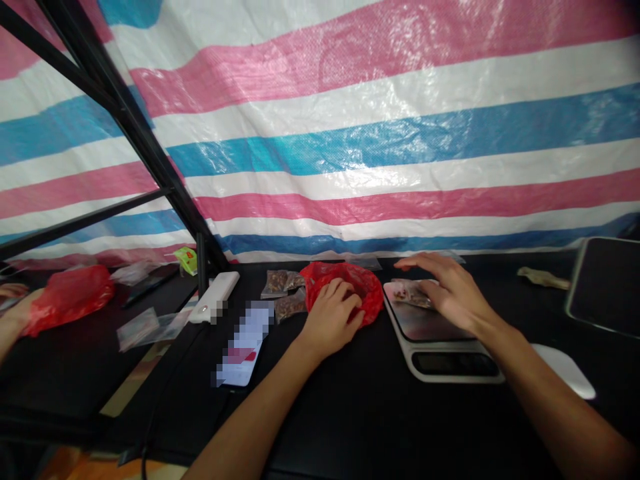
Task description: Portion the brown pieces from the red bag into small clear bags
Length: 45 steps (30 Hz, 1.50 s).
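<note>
My left hand (333, 317) is at the mouth of a crumpled red plastic bag (371, 283), its fingers curled down into it. The fingertips and anything between them are hidden. My right hand (453, 290) hovers over a kitchen scale (417, 323), fingers stretched out and thumb apart. Under it, on the scale's plate, lies a small clear bag with brownish bits (413, 293); the thumb is close to it, and I cannot tell whether they touch. Left of the red bag lie several small filled clear bags (290, 305).
A phone (247, 347) and a white bar-shaped device (215, 297) lie to the left. On the right are a white mouse (565, 370) and a dark screen (607, 287). A black metal frame (145, 147) rises at left. Another person's hand (15, 320) touches another red bag (75, 297).
</note>
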### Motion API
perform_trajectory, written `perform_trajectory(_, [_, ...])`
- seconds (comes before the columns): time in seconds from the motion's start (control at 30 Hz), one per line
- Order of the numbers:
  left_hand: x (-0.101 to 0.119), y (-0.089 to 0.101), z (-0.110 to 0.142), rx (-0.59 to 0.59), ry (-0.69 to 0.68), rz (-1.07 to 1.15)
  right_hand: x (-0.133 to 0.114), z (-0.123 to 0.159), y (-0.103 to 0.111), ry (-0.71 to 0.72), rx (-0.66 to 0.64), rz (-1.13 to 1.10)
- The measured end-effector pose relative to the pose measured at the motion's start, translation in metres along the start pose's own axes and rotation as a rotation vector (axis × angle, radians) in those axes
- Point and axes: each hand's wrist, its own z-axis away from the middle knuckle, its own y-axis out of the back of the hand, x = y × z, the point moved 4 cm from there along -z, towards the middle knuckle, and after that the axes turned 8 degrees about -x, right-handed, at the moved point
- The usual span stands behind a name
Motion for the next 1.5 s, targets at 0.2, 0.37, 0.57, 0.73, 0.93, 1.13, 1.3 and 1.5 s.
perform_trajectory(0.2, [0.004,0.009,0.000,0.211,0.030,0.110,0.016,0.004,0.002,0.029,-0.088,-0.135])
perform_trajectory(0.37, [0.005,0.030,0.008,0.515,-0.016,0.112,0.035,0.009,-0.001,-0.059,-0.210,-0.211])
perform_trajectory(0.57, [0.006,0.041,0.017,0.697,-0.042,0.055,0.038,0.015,-0.018,-0.169,-0.433,-0.252])
perform_trajectory(0.73, [0.005,0.042,0.018,0.713,-0.015,0.036,0.034,0.014,-0.019,-0.190,-0.441,-0.195])
perform_trajectory(0.93, [0.003,0.045,0.018,0.750,-0.004,-0.005,0.048,0.015,-0.024,-0.183,-0.407,-0.132])
perform_trajectory(1.13, [-0.005,0.048,0.020,0.808,0.067,-0.021,0.027,0.004,-0.022,-0.047,-0.229,-0.194])
perform_trajectory(1.3, [-0.012,0.047,0.020,0.810,0.127,0.017,-0.025,-0.003,-0.032,0.081,-0.153,-0.158])
perform_trajectory(1.5, [-0.015,0.045,0.019,0.796,0.150,0.030,-0.043,-0.002,-0.049,0.132,-0.100,0.084])
